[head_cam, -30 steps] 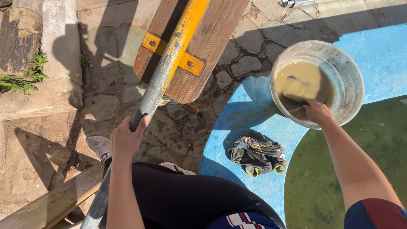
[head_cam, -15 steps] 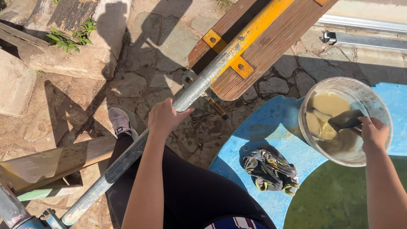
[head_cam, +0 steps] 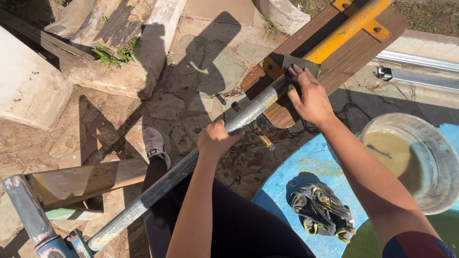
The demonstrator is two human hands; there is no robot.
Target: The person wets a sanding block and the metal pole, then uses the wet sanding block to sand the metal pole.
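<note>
hands: left hand (head_cam: 216,139) grips pipe (head_cam: 172,177), right hand (head_cam: 311,98) presses sandpaper (head_cam: 300,63).

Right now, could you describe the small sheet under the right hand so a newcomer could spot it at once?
Find the brown wooden board at top right, with the yellow bar running along it. Where yellow paint gives way to bare grey pipe, the right hand presses a dull olive-grey sheet. It alone is flat, matte and square-cornered.

A white bucket (head_cam: 432,143) of murky liquid and a crumpled glove (head_cam: 321,210) sit on the blue surface (head_cam: 287,184), beside stone paving (head_cam: 201,71) and a weedy concrete block (head_cam: 110,71).
</note>
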